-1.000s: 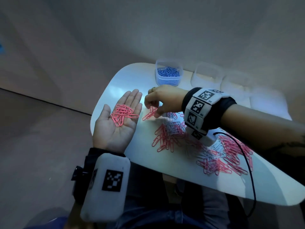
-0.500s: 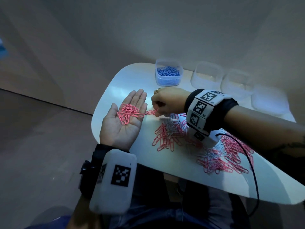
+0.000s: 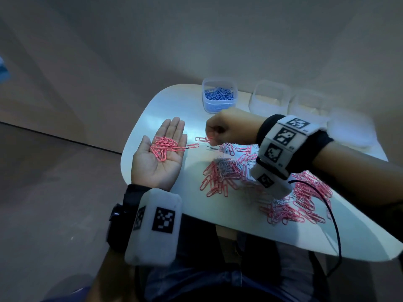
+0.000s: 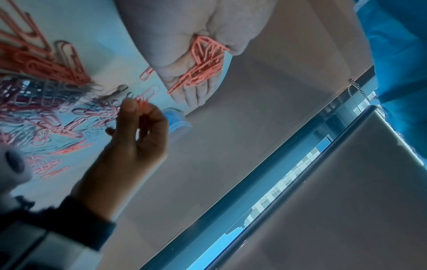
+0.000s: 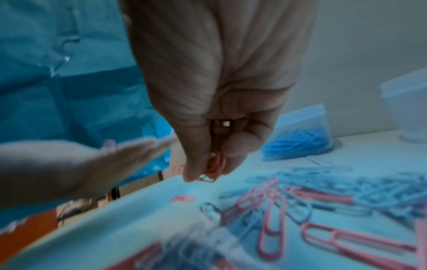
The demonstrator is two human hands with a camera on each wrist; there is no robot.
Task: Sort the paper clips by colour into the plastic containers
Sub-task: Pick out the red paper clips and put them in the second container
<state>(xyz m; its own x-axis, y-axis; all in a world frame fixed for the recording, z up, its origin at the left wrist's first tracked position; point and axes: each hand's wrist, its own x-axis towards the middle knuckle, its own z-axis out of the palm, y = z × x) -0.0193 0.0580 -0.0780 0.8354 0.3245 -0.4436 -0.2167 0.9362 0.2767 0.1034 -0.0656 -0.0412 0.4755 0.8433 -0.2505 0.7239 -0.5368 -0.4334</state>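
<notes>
- Now, head view: right hand (image 3: 226,125) pinches pink clips (image 3: 206,139) just beside the left hand (image 3: 162,158), flat and cupping a pink heap (image 3: 164,147).
- Left wrist: pinched clips' axis aims palmward, probably.
- Right wrist: blue box (image 5: 300,135) sits behind.

— What's in the left hand (image 3: 160,159), centre-left of the frame?
— Pink clips (image 3: 164,147), lying on its flat palm.
— And the right hand (image 3: 226,127)?
— Curled above the white table (image 3: 170,103), pinching one pink clip (image 3: 209,138).

Office-like room: white table (image 3: 218,214), window blinds (image 4: 289,182).
</notes>
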